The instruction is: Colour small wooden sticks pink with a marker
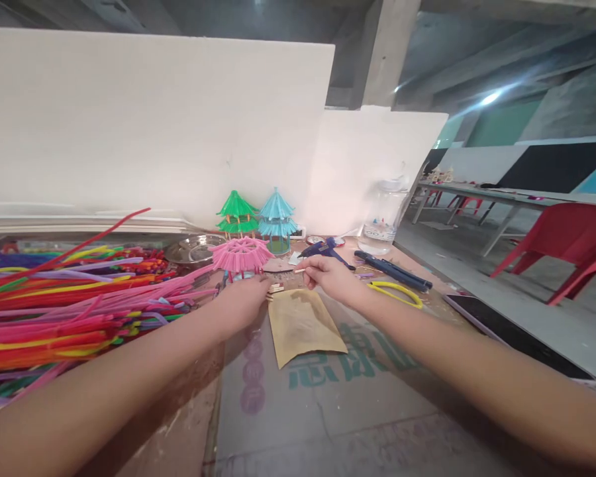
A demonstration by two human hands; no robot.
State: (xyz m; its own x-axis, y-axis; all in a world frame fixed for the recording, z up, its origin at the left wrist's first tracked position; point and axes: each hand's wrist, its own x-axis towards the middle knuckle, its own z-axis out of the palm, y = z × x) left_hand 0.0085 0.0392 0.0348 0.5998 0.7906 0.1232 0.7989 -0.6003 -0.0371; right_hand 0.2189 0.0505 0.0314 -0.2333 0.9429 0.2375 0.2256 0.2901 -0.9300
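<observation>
My right hand pinches a short thin wooden stick above the far end of a brown paper sheet. Across from it, my left hand is closed, its fingers mostly hidden behind its back. Several small wooden sticks poke out at its fingertips, over the paper's far left corner. Just beyond that hand stands a model pavilion with a pink pipe-cleaner roof. Behind it are a green two-tier pavilion and a light blue one.
Bundles of coloured pipe cleaners cover the left side, near a metal dish. A blue glue gun, a dark blue pen-shaped tool, a yellow loop, a clear jar and a phone lie to the right.
</observation>
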